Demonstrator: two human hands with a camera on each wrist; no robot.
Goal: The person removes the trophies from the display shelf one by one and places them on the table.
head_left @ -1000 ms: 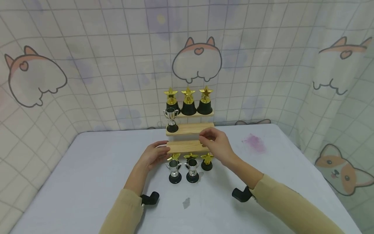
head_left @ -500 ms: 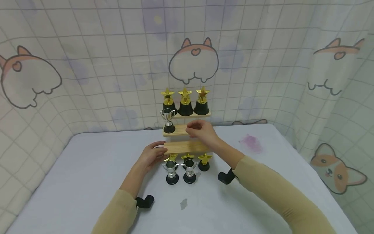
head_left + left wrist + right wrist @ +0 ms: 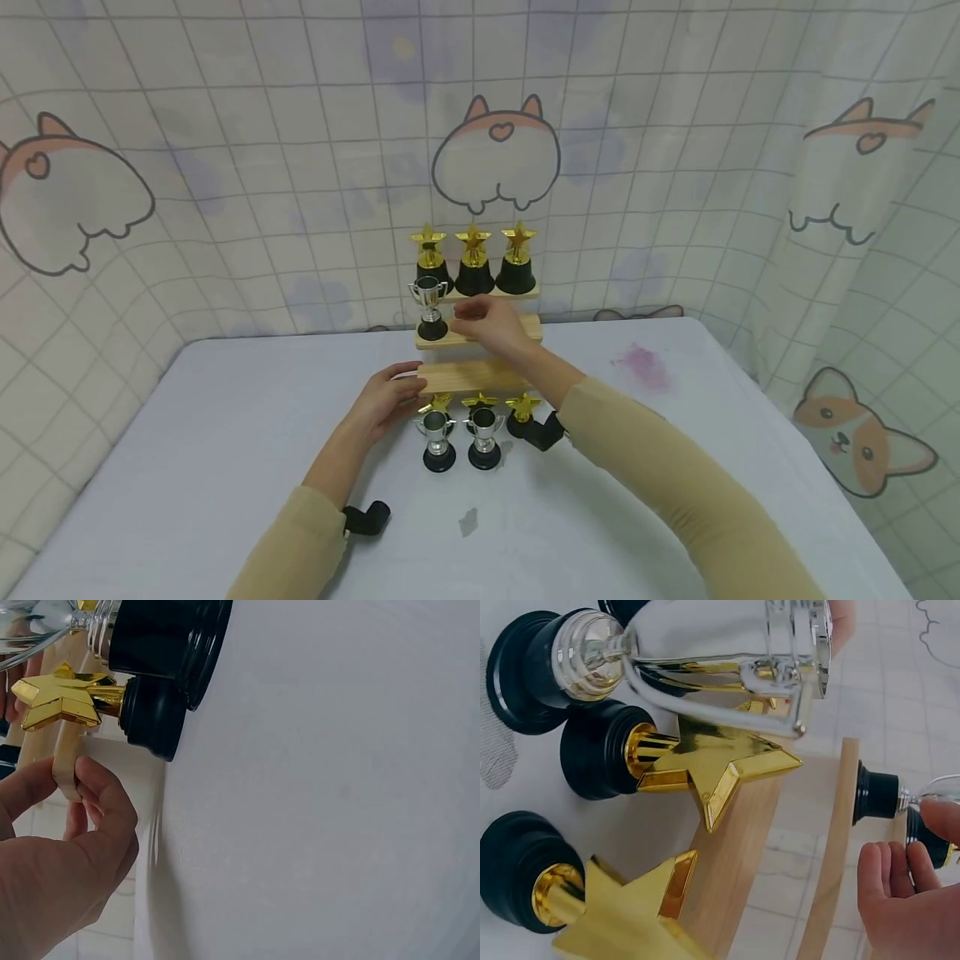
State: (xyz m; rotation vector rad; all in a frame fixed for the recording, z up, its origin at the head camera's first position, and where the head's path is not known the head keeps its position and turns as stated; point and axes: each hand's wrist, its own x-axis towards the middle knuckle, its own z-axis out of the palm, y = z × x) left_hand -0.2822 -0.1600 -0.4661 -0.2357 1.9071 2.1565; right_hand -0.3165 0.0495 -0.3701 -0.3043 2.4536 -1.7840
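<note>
My left hand (image 3: 384, 400) pinches the left end of the lowest wooden shelf board (image 3: 472, 377) between thumb and fingers; the left wrist view shows this grip on the board's end (image 3: 69, 769). My right hand (image 3: 491, 325) is over the middle wooden shelf (image 3: 531, 327), just right of a silver trophy cup (image 3: 431, 310) with a black base. In the right wrist view the thumb overlaps that cup's stem, while the right fingers (image 3: 885, 874) are bent with a gap below the thumb. The cup stands upright at the shelf's left end.
Three gold star trophies (image 3: 474, 265) stand on the top shelf (image 3: 487, 296). Two silver cups (image 3: 438, 450) and three smaller gold star trophies (image 3: 522, 410) stand on the white table (image 3: 225, 467) before the lowest board. A patterned curtain (image 3: 300, 167) hangs behind.
My right hand has moved left from the lowest board's right end, up over the middle shelf to beside the silver cup. My left hand has stayed on the board. The view shifted slightly.
</note>
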